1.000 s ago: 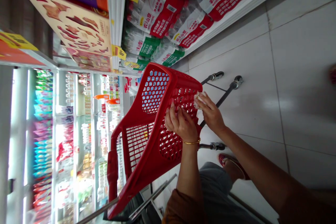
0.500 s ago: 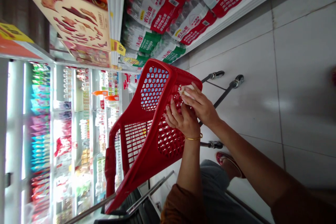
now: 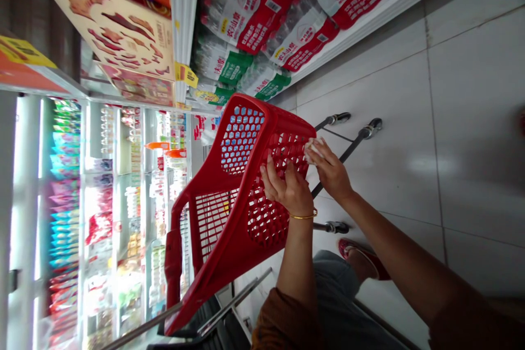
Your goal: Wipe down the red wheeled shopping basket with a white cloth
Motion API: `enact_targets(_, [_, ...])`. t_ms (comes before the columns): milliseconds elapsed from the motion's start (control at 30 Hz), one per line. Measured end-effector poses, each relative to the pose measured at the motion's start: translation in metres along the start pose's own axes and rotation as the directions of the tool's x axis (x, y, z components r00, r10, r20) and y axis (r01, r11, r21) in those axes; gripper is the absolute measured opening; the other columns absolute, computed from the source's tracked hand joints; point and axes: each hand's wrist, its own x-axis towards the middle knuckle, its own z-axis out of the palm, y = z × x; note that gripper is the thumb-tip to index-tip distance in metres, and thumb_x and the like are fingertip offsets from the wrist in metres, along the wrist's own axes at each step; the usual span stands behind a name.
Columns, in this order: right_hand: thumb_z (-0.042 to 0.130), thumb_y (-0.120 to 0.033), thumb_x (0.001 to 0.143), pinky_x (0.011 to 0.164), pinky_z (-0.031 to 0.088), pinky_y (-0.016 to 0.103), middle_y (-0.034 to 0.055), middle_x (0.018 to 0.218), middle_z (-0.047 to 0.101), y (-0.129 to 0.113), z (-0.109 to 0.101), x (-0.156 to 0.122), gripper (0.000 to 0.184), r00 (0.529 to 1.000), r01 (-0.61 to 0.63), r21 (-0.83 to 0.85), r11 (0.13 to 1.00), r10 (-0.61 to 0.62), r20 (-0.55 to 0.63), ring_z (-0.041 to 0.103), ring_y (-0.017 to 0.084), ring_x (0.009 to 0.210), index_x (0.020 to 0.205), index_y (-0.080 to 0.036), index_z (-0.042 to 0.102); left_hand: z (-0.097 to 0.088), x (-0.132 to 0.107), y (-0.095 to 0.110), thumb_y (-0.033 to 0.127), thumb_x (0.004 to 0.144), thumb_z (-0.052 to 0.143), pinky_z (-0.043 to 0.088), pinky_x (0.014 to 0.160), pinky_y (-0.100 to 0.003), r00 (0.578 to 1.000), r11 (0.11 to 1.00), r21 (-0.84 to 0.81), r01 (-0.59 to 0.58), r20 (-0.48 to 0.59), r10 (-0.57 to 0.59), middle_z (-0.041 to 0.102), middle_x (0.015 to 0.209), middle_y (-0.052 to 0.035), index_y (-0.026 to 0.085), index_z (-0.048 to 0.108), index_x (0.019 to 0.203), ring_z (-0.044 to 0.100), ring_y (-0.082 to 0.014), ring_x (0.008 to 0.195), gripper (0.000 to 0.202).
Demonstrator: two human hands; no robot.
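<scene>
Supermarket aisle: shelved bottled water (image 3: 250, 16), red shopping cart (image 3: 217, 262)

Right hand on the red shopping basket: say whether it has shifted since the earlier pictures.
Yes. Since the middle picture, the right hand has slid rightward in view along the red shopping basket, bringing its white wipe closer to the basket's upper corner, about where it was first.

Red plastic mesh shopping basket (image 3: 241, 219) tilted — white tissue (image 3: 311, 151) pressed on its wall.

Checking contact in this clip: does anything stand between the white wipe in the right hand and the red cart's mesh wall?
Nothing visible does: the white wipe, pinched in the right hand, lies directly against the red cart's mesh wall.
</scene>
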Motion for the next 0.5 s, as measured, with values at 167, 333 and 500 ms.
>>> enact_targets(167, [0.037,-0.019,0.097,0.112,0.038,0.047,0.0028,0.147,0.041,0.003,-0.004,-0.01,0.042,0.997,-0.066,-0.053,0.996,0.068,0.043,0.031,0.023,0.14,0.137,-0.031,0.046,0.0,0.0,0.0,0.026,0.089,0.054,0.037,0.105,-0.047,0.999,0.999,0.022,-0.031,-0.039,0.032,0.059,0.127,-0.0115,0.023,0.074,0.083,0.046,-0.0274,0.126,0.021])
enact_targets(333, [0.038,-0.02,0.097,0.113,0.037,0.044,0.0044,0.145,0.045,-0.016,-0.007,0.0,0.041,0.997,-0.074,-0.075,0.994,0.072,-0.018,0.037,0.022,0.137,0.136,-0.029,0.047,0.0,0.001,0.001,0.026,0.089,0.055,0.039,0.104,-0.046,0.995,0.997,0.05,-0.06,-0.072,0.063,0.06,0.125,-0.0115,0.023,0.074,0.084,0.047,-0.027,0.124,0.02])
enact_targets(500, [0.042,-0.021,0.096,0.113,0.039,0.042,-0.0009,0.144,0.046,-0.05,0.0,0.033,0.042,0.999,0.043,-0.008,0.999,-0.043,-0.014,0.038,0.02,0.136,0.136,-0.034,0.047,-0.001,0.001,0.002,0.03,0.091,0.054,0.037,0.106,-0.047,0.996,0.997,0.059,-0.058,-0.062,0.061,0.059,0.127,-0.0124,0.023,0.074,0.095,0.046,-0.0273,0.125,0.022])
